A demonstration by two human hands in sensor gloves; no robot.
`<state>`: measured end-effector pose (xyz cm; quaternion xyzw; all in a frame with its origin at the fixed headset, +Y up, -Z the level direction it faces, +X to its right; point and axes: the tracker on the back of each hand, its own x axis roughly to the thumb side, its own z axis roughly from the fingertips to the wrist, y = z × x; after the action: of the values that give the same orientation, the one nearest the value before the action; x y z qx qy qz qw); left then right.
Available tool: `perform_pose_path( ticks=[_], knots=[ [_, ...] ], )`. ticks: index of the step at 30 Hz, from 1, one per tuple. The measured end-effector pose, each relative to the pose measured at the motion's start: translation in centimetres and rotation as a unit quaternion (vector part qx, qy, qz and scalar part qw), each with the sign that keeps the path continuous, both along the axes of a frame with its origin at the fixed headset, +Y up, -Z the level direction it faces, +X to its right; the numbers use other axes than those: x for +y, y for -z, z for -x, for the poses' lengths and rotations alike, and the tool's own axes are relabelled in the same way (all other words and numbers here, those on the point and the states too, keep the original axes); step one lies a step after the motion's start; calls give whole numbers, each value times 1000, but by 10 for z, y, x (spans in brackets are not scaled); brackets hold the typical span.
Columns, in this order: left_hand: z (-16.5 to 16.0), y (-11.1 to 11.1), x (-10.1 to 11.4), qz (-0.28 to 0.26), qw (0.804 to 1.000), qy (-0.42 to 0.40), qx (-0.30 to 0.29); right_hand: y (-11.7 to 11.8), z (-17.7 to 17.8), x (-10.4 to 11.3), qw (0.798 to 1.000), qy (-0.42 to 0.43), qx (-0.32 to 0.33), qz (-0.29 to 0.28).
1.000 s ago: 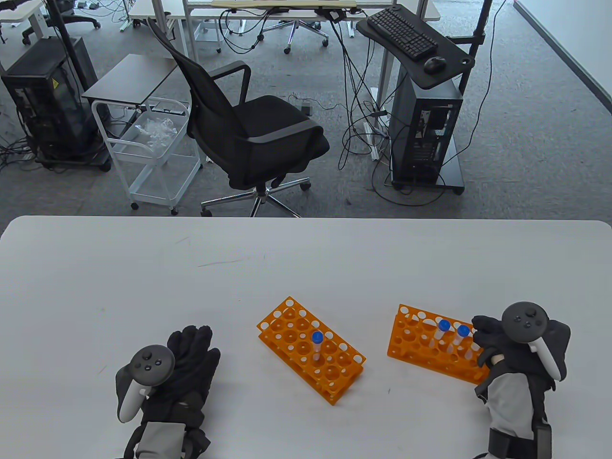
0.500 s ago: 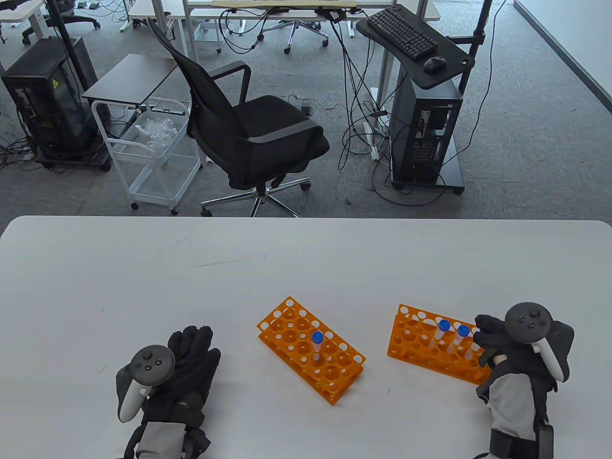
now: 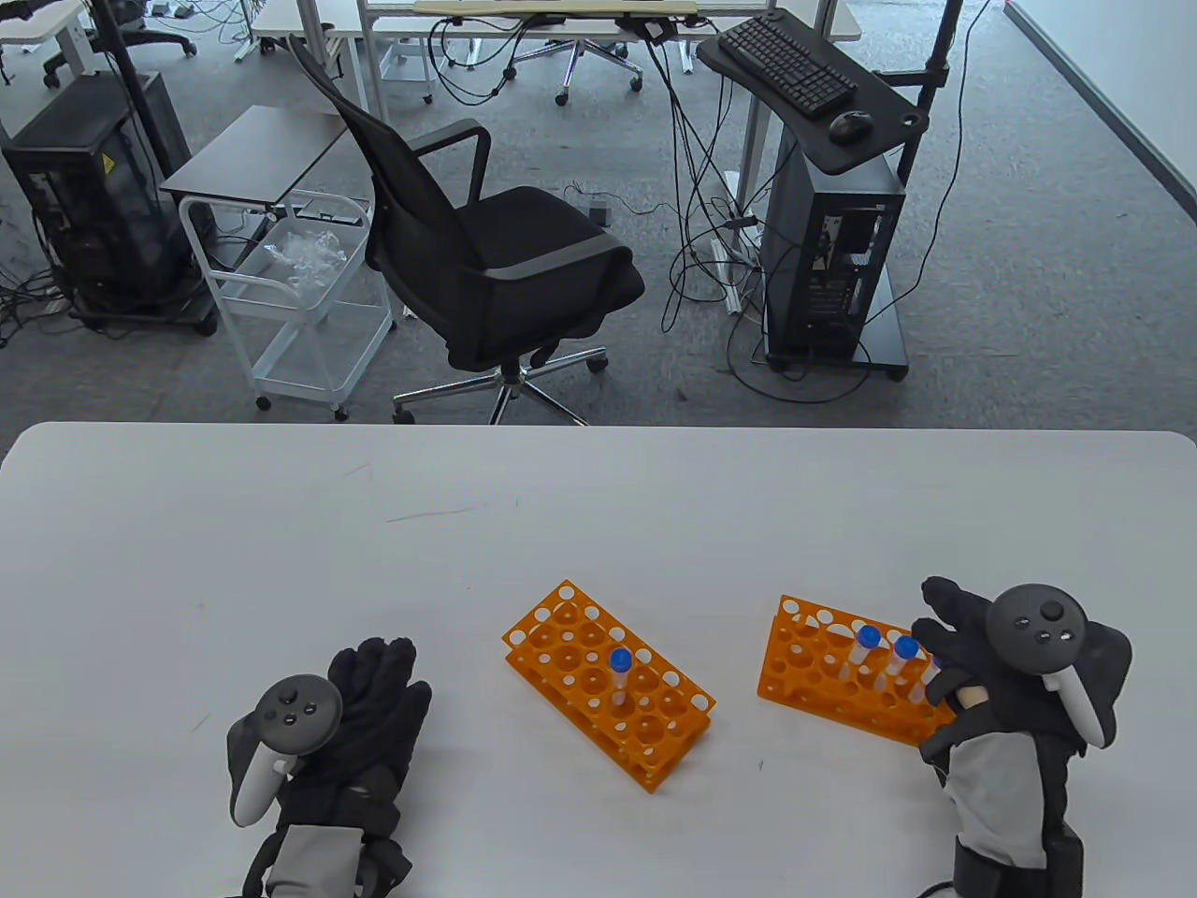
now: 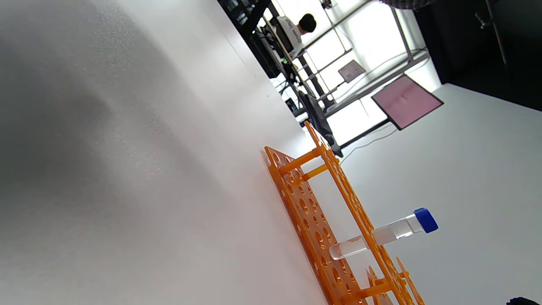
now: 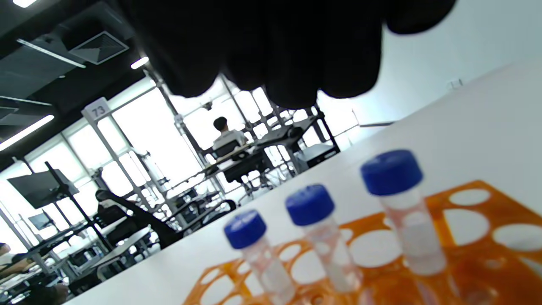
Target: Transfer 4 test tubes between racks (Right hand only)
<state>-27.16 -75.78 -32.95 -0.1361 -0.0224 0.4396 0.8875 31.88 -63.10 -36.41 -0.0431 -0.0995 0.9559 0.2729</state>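
Two orange racks stand on the white table. The middle rack (image 3: 645,725) holds one blue-capped tube (image 3: 620,660); it also shows in the left wrist view (image 4: 383,234). The right rack (image 3: 804,669) holds three blue-capped tubes: two show plainly (image 3: 869,637) (image 3: 904,646), and the third is mostly hidden under my right hand. All three stand in the right wrist view (image 5: 391,171) (image 5: 310,204) (image 5: 245,228). My right hand (image 3: 940,617) hovers over that rack's right end, fingers (image 5: 275,51) spread above the caps and holding nothing. My left hand (image 3: 374,687) rests flat on the table.
The table's far edge (image 3: 598,427) runs across the middle of the table view. Beyond it stand a black office chair (image 3: 486,262), a white cart (image 3: 299,299) and a computer tower (image 3: 832,262).
My right hand's fingers have opened and stretched out away from me over the right rack. The tubes, the racks and my left hand have not moved.
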Motion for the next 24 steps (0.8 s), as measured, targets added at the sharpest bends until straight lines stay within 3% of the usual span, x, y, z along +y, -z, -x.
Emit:
perform_pose_path(
  ticks=[9,24],
  knots=[
    [1,0,1,-2,1000,-5,3,0,49,14,996,-13,74,-48],
    [3,-1,2,-5,1000,-7,8,-1,141,5,974,-21,212,-71]
  ],
)
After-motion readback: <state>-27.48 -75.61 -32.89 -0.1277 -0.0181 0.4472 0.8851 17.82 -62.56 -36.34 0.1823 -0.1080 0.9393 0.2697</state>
